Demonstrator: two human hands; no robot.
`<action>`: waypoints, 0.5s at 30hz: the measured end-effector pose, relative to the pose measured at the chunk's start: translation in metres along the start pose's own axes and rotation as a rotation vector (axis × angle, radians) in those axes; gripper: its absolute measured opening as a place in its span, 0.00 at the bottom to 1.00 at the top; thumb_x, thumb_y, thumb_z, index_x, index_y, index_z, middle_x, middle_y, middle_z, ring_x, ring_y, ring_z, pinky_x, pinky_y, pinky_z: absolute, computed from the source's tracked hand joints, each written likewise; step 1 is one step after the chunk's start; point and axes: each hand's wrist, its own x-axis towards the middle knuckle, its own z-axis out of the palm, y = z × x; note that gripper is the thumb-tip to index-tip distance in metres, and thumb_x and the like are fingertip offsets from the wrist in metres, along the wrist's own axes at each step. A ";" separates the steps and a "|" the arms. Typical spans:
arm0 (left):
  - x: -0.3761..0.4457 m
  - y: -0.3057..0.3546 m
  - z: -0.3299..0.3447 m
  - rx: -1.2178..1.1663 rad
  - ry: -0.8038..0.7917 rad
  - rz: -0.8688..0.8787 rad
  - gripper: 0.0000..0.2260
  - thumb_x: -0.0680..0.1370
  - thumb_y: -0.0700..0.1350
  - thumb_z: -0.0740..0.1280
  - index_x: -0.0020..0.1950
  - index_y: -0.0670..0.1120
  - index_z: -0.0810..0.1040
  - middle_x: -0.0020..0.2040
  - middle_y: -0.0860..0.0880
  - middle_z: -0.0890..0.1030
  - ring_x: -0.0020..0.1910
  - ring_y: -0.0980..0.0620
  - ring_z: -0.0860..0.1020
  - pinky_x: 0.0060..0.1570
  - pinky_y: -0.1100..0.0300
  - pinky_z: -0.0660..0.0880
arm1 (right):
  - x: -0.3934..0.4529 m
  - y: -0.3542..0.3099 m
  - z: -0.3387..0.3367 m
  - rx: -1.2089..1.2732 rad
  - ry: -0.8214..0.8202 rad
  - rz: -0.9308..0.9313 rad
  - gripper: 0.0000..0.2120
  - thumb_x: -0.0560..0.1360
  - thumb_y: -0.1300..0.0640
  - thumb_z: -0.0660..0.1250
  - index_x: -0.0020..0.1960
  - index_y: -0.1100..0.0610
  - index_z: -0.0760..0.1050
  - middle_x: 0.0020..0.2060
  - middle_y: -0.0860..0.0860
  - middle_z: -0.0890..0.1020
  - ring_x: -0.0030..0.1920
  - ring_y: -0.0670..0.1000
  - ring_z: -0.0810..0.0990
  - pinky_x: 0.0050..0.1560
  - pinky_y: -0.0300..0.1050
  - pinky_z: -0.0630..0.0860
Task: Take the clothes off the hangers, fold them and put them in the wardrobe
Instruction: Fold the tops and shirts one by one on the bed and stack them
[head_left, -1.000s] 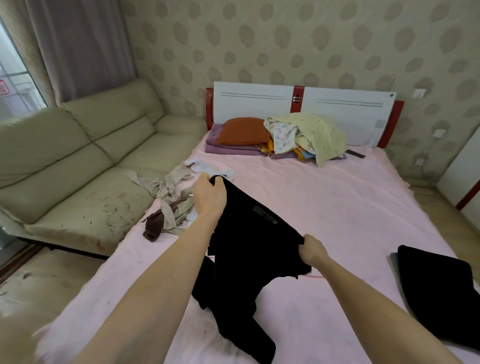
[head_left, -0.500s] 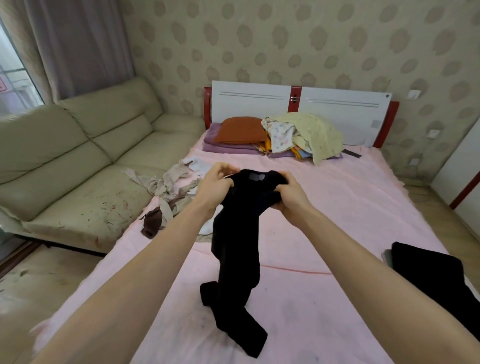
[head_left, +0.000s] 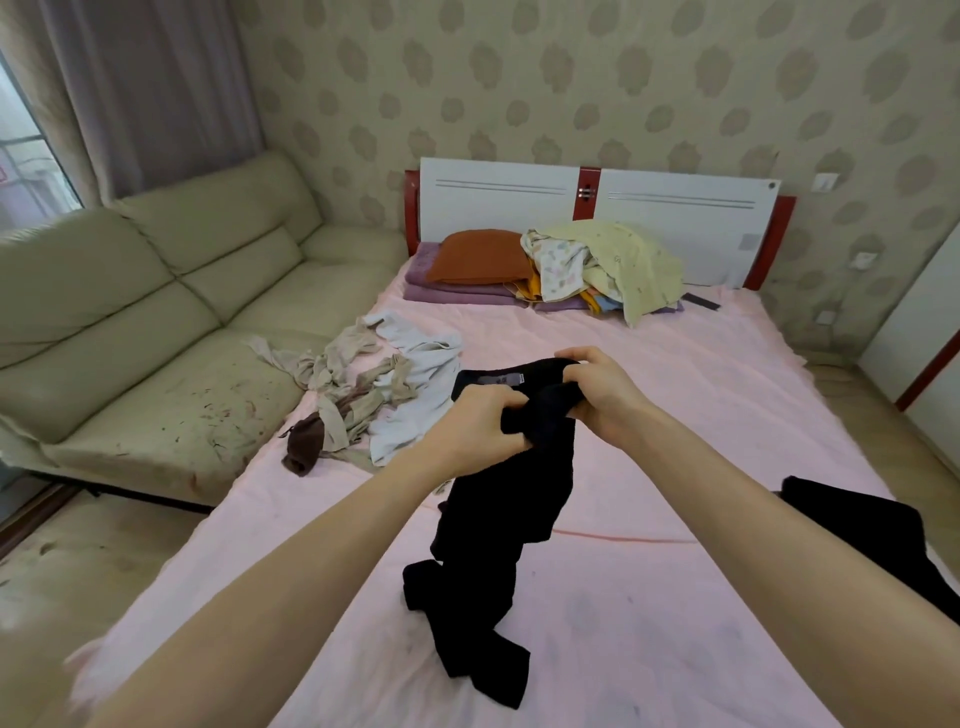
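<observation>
Hands (head_left: 540, 410) gripping black garment (head_left: 498, 499), fingertips buried

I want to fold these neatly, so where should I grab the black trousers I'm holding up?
Grip the black trousers at the waistband, one hand at each end, from above. The left hand and right hand bunch it together, so the legs hang twisted onto the bed.

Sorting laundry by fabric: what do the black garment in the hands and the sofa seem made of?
The black garment looks like soft matte knit, perhaps cotton: it bunches and hangs limp from the left hand and right hand. The pale green sofa looks like leather or imitation: smooth, faintly glossy, creased panels.
</observation>
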 end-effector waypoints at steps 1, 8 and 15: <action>0.002 -0.001 -0.002 -0.013 0.026 -0.001 0.09 0.74 0.51 0.67 0.44 0.46 0.82 0.37 0.50 0.82 0.36 0.53 0.78 0.36 0.56 0.74 | 0.001 -0.001 0.000 0.024 0.024 -0.002 0.14 0.77 0.71 0.53 0.58 0.61 0.70 0.47 0.57 0.75 0.43 0.53 0.76 0.39 0.47 0.78; 0.010 -0.007 -0.015 -0.231 -0.039 -0.239 0.09 0.72 0.48 0.68 0.39 0.42 0.78 0.33 0.46 0.77 0.32 0.53 0.73 0.35 0.59 0.68 | 0.000 0.017 -0.007 -0.981 0.167 -0.546 0.18 0.78 0.43 0.60 0.60 0.55 0.73 0.63 0.51 0.73 0.60 0.53 0.72 0.59 0.50 0.69; -0.001 -0.013 -0.029 -0.353 -0.284 -0.281 0.06 0.76 0.33 0.65 0.43 0.43 0.78 0.30 0.50 0.75 0.29 0.57 0.72 0.33 0.68 0.70 | -0.007 0.040 -0.007 -1.130 -0.365 -0.808 0.12 0.74 0.56 0.70 0.56 0.56 0.77 0.48 0.49 0.80 0.49 0.50 0.75 0.52 0.46 0.72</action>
